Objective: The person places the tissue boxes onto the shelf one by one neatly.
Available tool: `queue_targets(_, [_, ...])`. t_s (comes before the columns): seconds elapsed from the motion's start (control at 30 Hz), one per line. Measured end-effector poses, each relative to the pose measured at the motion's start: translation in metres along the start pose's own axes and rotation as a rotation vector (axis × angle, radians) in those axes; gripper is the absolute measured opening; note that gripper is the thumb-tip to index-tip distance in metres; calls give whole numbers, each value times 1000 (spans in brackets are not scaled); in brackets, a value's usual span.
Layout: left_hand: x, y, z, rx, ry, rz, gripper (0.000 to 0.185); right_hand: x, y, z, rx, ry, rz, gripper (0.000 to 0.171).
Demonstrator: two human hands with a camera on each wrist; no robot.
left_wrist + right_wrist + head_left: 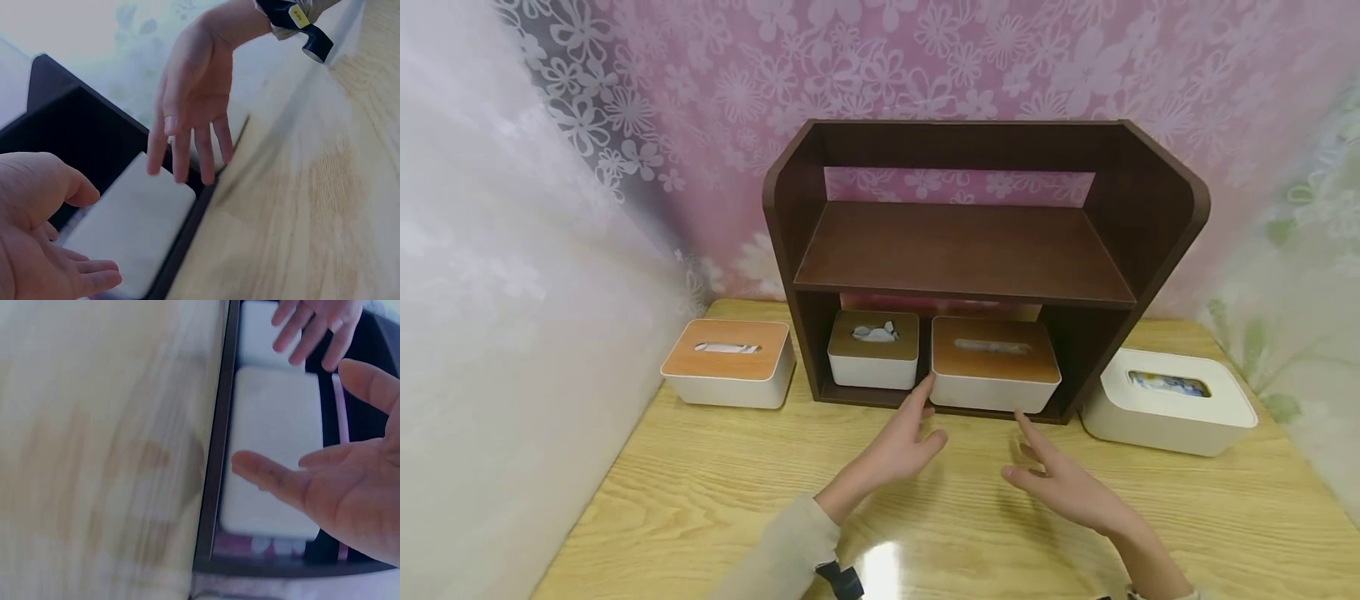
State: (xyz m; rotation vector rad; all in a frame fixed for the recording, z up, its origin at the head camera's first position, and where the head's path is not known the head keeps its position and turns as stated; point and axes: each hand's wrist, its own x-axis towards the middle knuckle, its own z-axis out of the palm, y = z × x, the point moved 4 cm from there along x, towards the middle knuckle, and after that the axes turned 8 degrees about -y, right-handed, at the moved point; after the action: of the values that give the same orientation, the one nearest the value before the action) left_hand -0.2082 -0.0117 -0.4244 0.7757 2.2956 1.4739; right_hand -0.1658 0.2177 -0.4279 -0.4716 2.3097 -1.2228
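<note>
two open hands in front of the box on the shelf

the big tissue box (995,364) has a brown wood lid and white sides. it sits in the bottom part of the dark brown shelf (962,250), on the right side of that space. its front edge is right at the front of the shelf. the slot in its lid looks blurry, so i cannot tell what is in it.

the left hand (904,442) is just in front of the box's left corner. its fingers are straight and a bit spread, and the tips are very close to the box; i cannot tell if they touch it. the right hand (1060,479) is over the table, just in front of the box's right corner. its fingers are spread out too, and it holds nothing. both hands are empty, with a gap between them.

next to the big box, on the left in the same bottom space, is a small tissue box (873,350) with a darker lid and a bit of white tissue poking out. the two boxes are just beside each other.

the top board of the shelf has nothing on it. the shelf stands on a light wood table (715,492).

on the table left of the shelf is another box with a wood lid (728,362). on the right of the shelf is an all-white box (1168,402) with something blue and white showing in its slot.

behind it all is a pink curtain with white flowers (880,67).
</note>
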Motion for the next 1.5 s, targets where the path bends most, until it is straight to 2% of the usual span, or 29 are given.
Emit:
queue_targets(0.13, [-17,11,-14,-1,30,54,71,7,-16,14,37,-57,-32,85])
queue_targets(0.3, [-39,16,-38,-2,157,97,59,30,-36,33,78,-119,-87,83])
queue_targets(0.43, [-57,12,-51,-15,243,109,55,50,-50,51,98,-176,-135,82])
queue_targets(0.6, [-86,-4,-66,4,357,117,49,69,-67,72,127,-218,-163,81])
queue_targets(0.67, [-100,-11,-75,-12,433,119,46,76,-73,80,142,-229,-171,78])
queue_targets(0.73, [-114,-16,-88,-24,548,119,40,83,-80,89,160,-245,-186,75])
queue_targets(0.87, [-137,-23,-125,-40,816,83,30,98,-94,104,215,-271,-229,64])
queue_targets(0.97, [-147,-33,-156,-10,933,39,29,109,-103,113,254,-266,-238,58])
queue_targets(1.17, [-164,-65,-212,128,1036,-85,35,143,-122,141,290,-256,-224,58])
queue_targets(1.27, [-173,-80,-234,186,1081,-158,37,161,-129,157,304,-267,-236,61])
queue_targets(1.37, [-176,-92,-247,183,1044,-238,38,173,-133,167,317,-276,-212,64])
queue_targets(1.5, [-175,-105,-253,117,923,-344,43,185,-136,176,316,-306,-140,69])
